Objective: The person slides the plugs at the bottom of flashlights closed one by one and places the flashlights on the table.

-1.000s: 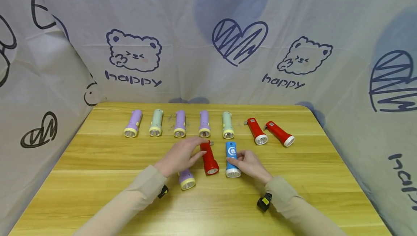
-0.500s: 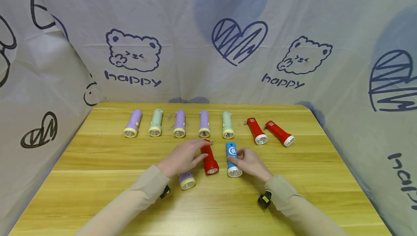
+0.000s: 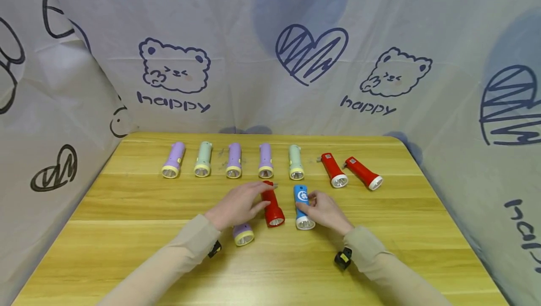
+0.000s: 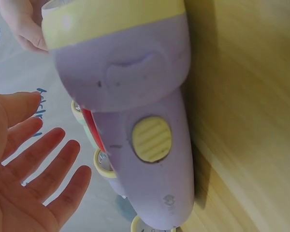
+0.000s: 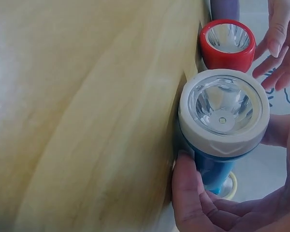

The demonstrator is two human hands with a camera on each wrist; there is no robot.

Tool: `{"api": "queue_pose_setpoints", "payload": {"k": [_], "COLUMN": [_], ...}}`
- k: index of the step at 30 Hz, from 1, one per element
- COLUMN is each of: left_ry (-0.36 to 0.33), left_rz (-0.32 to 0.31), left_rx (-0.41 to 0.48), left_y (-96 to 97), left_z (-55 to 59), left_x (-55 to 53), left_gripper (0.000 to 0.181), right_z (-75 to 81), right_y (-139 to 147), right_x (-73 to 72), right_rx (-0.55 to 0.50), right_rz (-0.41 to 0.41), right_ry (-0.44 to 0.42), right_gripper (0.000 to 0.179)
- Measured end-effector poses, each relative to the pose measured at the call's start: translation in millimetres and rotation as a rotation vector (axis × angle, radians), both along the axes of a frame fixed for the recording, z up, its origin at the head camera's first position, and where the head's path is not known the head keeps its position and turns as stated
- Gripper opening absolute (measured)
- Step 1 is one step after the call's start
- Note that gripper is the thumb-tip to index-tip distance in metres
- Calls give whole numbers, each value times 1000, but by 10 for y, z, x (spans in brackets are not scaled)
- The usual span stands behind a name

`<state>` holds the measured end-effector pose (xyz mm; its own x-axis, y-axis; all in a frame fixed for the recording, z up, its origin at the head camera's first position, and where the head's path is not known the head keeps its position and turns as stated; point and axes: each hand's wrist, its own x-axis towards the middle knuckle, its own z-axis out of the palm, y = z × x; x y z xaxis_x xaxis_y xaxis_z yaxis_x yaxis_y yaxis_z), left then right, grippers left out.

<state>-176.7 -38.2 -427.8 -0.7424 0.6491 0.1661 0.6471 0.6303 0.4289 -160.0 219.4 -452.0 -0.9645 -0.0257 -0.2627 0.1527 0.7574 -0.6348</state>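
Observation:
My right hand (image 3: 327, 212) grips a blue flashlight (image 3: 301, 197) with a white head, thumb across its body. In the right wrist view, the fingers curl around the blue flashlight, its lens (image 5: 224, 113) facing the camera. Beside it on the table lies an all-red flashlight (image 3: 274, 213), a short gap between them. My left hand (image 3: 237, 206) hovers over the left side of the red flashlight with loosely spread fingers (image 4: 53, 166). Below that hand lies a purple flashlight (image 3: 243, 235) with a yellow rim, its rear part hidden in the head view.
A row across the back of the wooden table (image 3: 139, 231) holds several purple and pale green flashlights, such as a green one (image 3: 296, 158). Two red flashlights with white heads, one of them (image 3: 333, 169) nearer the middle, lie at its right end. Cloth walls (image 3: 249, 85) stand behind.
Over the last second the blue flashlight's head has shifted slightly to the right in my right hand. My left hand has moved a little to the right, over the red flashlight.

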Motion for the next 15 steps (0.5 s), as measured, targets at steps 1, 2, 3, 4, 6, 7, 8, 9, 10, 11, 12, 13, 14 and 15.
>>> {"api": "queue_pose_setpoints", "payload": {"k": [1, 2, 3, 4, 6, 7, 8, 9, 10, 11, 12, 13, 14, 15], "left_ry": [0, -1, -3, -4, -11, -13, -13, -14, -16, -19, -15, -9, -8, -5], "left_rz": [1, 2, 4, 8, 25, 41, 57, 77, 100, 122, 148, 172, 195, 219], "left_rx": [0, 0, 1, -2, -7, -12, -14, -16, -18, -16, -14, -15, -14, -19], "left_y": [-3, -7, -11, -15, -23, -27, -32, -37, -45, -55, -65, -77, -91, -107], "left_z": [1, 2, 7, 10, 18, 22, 28, 34, 42, 54, 67, 81, 101, 116], "left_x": [2, 4, 8, 10, 16, 19, 22, 25, 30, 36, 42, 48, 56, 62], "left_gripper": [42, 42, 42, 42, 41, 40, 40, 39, 37, 36, 35, 33, 31, 29], "right_z": [1, -2, -3, -2, 5, 10, 18, 33, 52, 69, 89, 111, 137, 163], "right_y": [0, 1, 1, 2, 4, 4, 4, 2, -3, -11, -20, -34, -52, -70], "right_x": [0, -3, -5, -5, -2, -4, -5, -3, -1, -3, -5, -6, -4, 0], "right_rx": [0, -1, 0, 1, 4, 10, 21, 37, 51, 66, 82, 95, 97, 91], "right_rz": [1, 1, 1, 2, -1, -3, -4, -4, -1, 4, 11, 20, 27, 36], "right_ry": [0, -1, 0, 1, 11, 23, 46, 78, 120, 168, 223, 277, 327, 373], "right_gripper": [59, 59, 58, 58, 59, 59, 59, 59, 59, 59, 58, 56, 55, 52]}}
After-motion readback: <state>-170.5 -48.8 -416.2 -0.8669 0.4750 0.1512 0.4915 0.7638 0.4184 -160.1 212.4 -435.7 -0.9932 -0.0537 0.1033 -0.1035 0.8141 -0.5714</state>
